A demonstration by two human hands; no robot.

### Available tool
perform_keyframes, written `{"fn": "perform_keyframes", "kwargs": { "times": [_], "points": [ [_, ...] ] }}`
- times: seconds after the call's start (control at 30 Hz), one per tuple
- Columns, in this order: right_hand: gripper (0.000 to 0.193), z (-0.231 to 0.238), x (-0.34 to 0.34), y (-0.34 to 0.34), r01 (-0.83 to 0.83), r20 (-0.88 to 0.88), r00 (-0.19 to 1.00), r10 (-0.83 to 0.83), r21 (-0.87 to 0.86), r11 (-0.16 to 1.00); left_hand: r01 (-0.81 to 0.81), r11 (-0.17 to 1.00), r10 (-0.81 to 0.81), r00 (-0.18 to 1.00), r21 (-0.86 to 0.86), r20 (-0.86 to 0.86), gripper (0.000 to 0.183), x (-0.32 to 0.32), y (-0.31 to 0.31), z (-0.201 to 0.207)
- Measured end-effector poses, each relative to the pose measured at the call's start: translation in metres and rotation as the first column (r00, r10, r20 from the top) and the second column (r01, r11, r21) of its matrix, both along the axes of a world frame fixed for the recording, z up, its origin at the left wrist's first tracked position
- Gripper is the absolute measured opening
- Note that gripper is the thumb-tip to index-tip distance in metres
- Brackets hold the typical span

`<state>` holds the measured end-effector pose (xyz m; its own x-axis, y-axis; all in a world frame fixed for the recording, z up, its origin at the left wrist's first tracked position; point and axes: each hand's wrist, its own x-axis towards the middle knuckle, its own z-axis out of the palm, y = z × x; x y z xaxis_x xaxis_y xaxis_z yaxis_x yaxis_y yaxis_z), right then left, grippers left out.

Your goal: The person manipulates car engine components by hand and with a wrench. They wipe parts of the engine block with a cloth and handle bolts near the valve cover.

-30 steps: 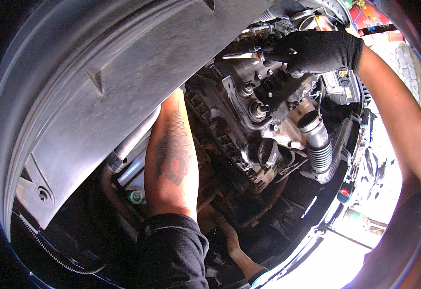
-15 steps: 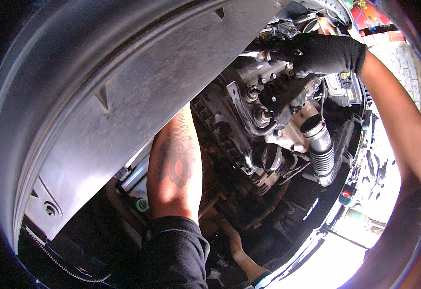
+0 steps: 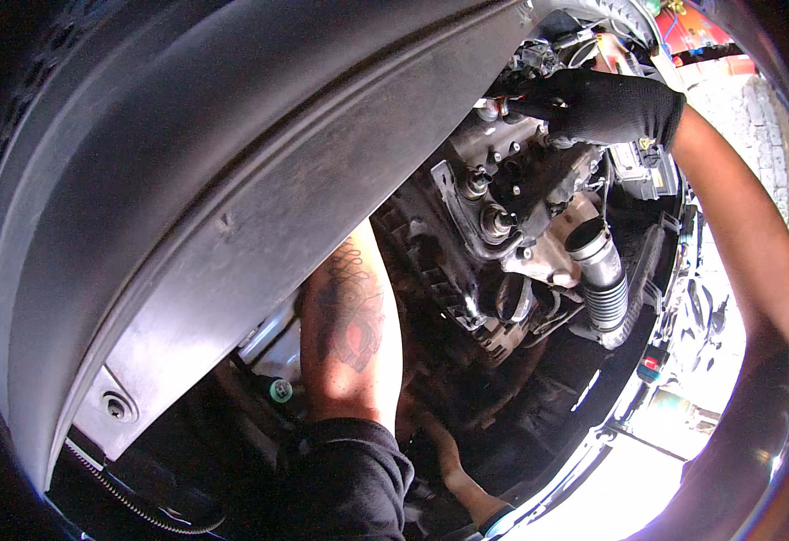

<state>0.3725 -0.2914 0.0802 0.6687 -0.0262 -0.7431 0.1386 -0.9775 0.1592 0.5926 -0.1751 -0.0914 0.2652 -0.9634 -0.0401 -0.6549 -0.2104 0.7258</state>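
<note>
My right hand (image 3: pixel 597 106), in a black knitted glove, reaches over the far end of a car engine (image 3: pixel 502 180). Its fingers look curled in against small dark parts beside the panel's edge; what they hold is hidden in shadow. My left forearm (image 3: pixel 354 334), bare and tattooed below a dark sleeve, runs up from the lower edge. It passes under a large grey panel (image 3: pixel 259 225) that hides the left hand. A round metal sensor-like fitting (image 3: pixel 500 221) stands on the engine between the two arms.
A ribbed intake hose (image 3: pixel 605 298) with an open end rises right of the engine. Beyond it sits a battery (image 3: pixel 642 171). Another person's arm (image 3: pixel 466 487) reaches in from the bottom. A green-capped part (image 3: pixel 281 390) lies left of my forearm; a thin corrugated conduit (image 3: pixel 133 505) hangs below the panel.
The view has shifted slightly, so the panel and my left forearm sit a little further right and lower. My right hand stays at the same spot on the engine, its fingers still curled.
</note>
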Motion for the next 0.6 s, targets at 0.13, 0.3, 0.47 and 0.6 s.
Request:
{"fn": "perform_keyframes", "kwargs": {
  "times": [0.13,0.3,0.47,0.6],
  "points": [
    [0.048,0.004,0.013,0.018,0.385,-0.017,0.923,-0.385,0.091,0.919,-0.218,0.82,0.051,0.949,-0.529,-0.312,0.047,-0.014,0.008,-0.058],
    [0.048,-0.013,-0.007,0.007,0.143,0.136,0.978,-0.16,0.125,0.982,-0.278,0.795,0.049,0.915,-0.54,-0.4,0.052,-0.007,0.004,-0.095],
    [0.05,-0.033,-0.02,0.012,0.069,0.329,0.939,-0.101,0.108,0.992,-0.295,0.776,0.118,0.936,-0.557,-0.332,0.056,-0.009,0.002,-0.079],
    [0.059,-0.02,-0.007,0.02,0.32,0.181,0.924,-0.337,0.114,0.94,-0.052,0.768,0.151,0.983,-0.638,0.102,0.056,-0.009,0.005,-0.061]
  ]
}}
